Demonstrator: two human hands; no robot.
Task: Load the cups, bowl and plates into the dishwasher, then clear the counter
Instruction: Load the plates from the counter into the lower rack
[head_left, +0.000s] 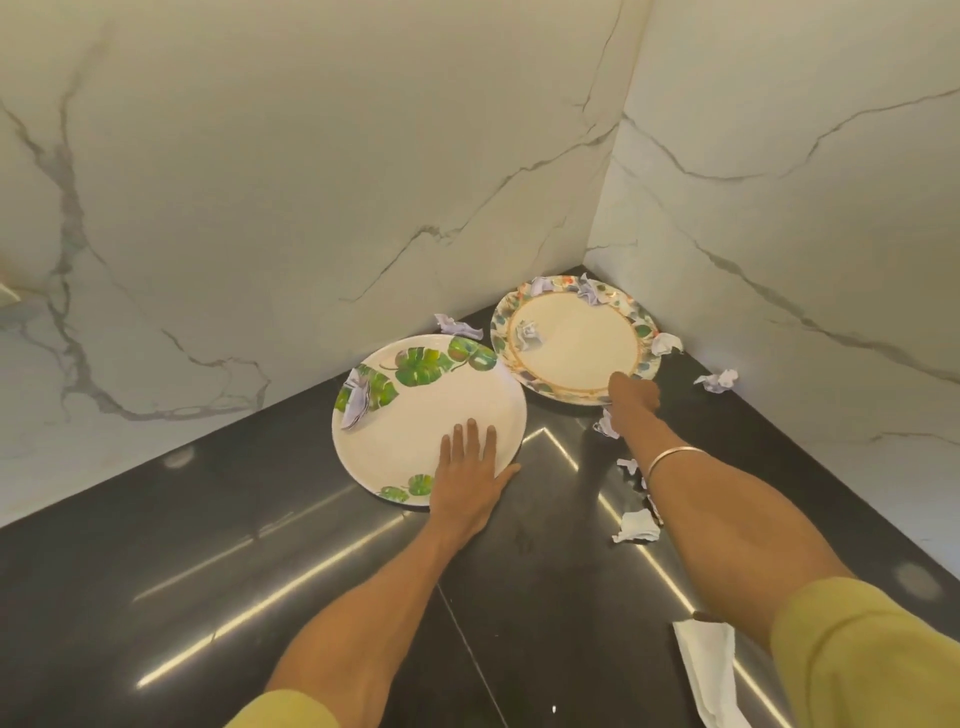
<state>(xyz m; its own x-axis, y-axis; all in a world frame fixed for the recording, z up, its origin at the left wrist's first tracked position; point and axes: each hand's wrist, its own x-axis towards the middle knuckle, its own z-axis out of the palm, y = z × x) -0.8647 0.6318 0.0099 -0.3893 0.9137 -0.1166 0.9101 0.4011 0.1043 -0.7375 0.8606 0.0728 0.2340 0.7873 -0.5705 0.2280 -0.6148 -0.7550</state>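
Two plates lie flat on the black counter (260, 545) in the corner. The nearer, a white plate with green leaves (415, 410), carries a crumpled paper scrap (358, 400) at its left side. My left hand (467, 478) rests on its near rim, fingers straight on the plate, thumb at the edge. The farther floral-rimmed plate (571, 348) holds paper scraps near its left (530, 332) and far rim (589, 291). My right hand (634, 397) grips this plate's near rim with curled fingers.
Crumpled paper scraps lie on the counter behind the green plate (457, 327), right of the floral plate (719, 382) and beside my right forearm (636, 527). A white napkin (706, 670) lies near the bottom right. Marble walls (363, 182) close the corner behind both plates.
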